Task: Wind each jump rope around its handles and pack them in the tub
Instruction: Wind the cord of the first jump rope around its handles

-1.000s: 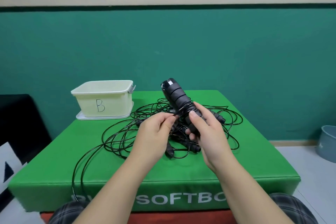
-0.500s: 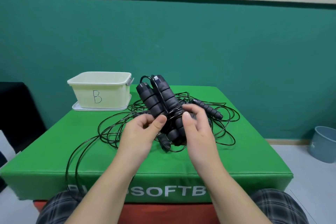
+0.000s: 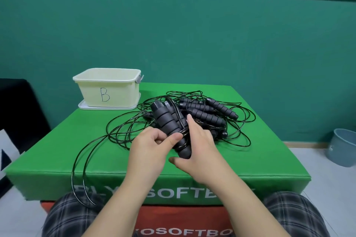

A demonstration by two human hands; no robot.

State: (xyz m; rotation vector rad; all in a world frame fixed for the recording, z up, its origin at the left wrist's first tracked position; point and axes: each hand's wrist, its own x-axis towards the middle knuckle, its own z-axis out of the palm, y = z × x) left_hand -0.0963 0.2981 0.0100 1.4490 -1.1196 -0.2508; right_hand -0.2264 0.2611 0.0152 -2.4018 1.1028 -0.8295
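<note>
On green box (image 3: 57, 156), two hands (image 3: 152, 146) gripping two handles (image 3: 167, 123), one tub (image 3: 107, 88)

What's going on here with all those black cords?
A person is bundling jump ropes. Both hands hold a pair of black handles together above the green padded box: the left hand grips them with some cord, the right hand wraps around them. More handles and loose cord lie tangled on the box. The cream tub marked B stands at the far left corner.
</note>
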